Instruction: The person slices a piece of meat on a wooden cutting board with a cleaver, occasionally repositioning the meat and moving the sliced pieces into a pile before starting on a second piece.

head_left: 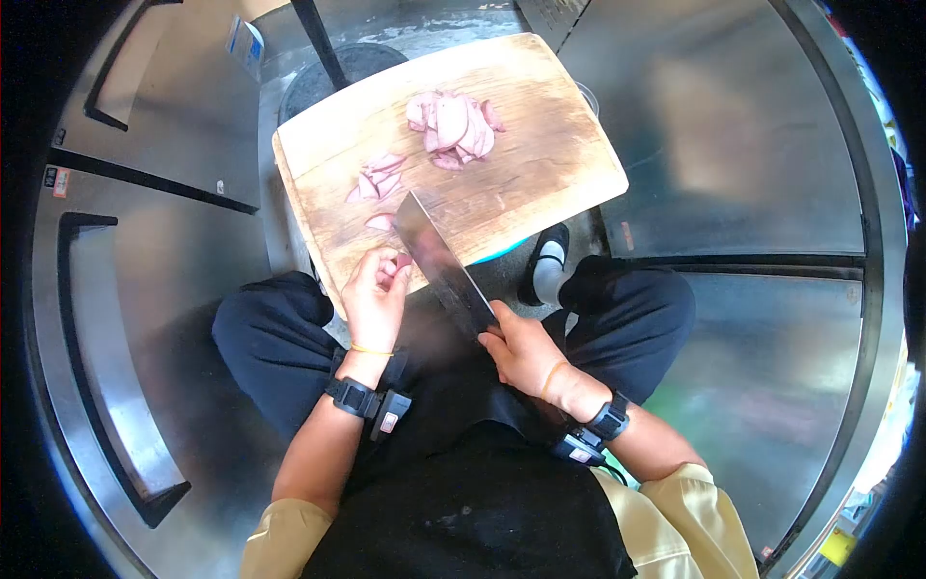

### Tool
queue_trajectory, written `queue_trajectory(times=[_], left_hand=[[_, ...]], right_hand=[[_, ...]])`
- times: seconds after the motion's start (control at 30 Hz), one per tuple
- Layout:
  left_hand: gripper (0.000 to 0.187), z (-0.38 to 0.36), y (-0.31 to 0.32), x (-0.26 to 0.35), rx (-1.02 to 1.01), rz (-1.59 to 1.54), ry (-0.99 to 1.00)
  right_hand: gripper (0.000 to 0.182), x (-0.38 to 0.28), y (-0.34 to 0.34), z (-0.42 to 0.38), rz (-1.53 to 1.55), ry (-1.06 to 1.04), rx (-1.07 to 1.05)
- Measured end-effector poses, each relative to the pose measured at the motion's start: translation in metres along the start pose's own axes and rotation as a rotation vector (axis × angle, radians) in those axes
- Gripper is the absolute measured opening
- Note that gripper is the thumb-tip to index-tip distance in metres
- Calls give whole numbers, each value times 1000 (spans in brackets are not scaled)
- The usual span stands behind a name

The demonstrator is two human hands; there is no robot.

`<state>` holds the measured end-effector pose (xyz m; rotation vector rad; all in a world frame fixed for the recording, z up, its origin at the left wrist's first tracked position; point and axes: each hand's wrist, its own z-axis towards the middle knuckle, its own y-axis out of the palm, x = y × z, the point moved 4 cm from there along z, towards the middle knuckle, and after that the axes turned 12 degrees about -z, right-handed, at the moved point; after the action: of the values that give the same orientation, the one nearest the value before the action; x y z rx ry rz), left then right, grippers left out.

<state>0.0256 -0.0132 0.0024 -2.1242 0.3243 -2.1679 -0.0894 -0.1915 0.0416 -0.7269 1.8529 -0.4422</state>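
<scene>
My right hand [526, 349] is closed around the handle of a cleaver [439, 256], whose broad blade slants up and left over the near part of a wooden cutting board [540, 183]. At the board's near left edge, my left hand [374, 294] pinches a small pink piece of ham sausage [398, 261], mostly hidden by the fingers. One loose slice [380, 222] lies just left of the blade's tip. Farther up are a small group of pink slices [378, 178] and a larger heap of ham sausage slices [453, 127].
Metal cabinet doors stand close on the left [174, 318] and right [743, 376], the left ones with long black handles [106, 386]. A dark round container [333, 72] sits behind the board. My knees [270, 333] flank the board's near side.
</scene>
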Motion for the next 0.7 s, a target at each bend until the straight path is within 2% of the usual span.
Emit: queue_trajectory(times=[0.27,0.43,0.53,0.7], left_hand=[[22,-7,8,-19,-61,-273,-99],[16,-3,9,-11,-66,-212,-94],[12,-1,6,-14,-33,-256,-104],[15,-2,0,-21,-38,-300,-144]], right_hand=[[29,-4,3,9,-21,3,-15],[28,-11,-3,9,-78,8,-37],[26,-14,0,13,-184,-68,24],[27,-24,-4,17,-221,-11,-57]])
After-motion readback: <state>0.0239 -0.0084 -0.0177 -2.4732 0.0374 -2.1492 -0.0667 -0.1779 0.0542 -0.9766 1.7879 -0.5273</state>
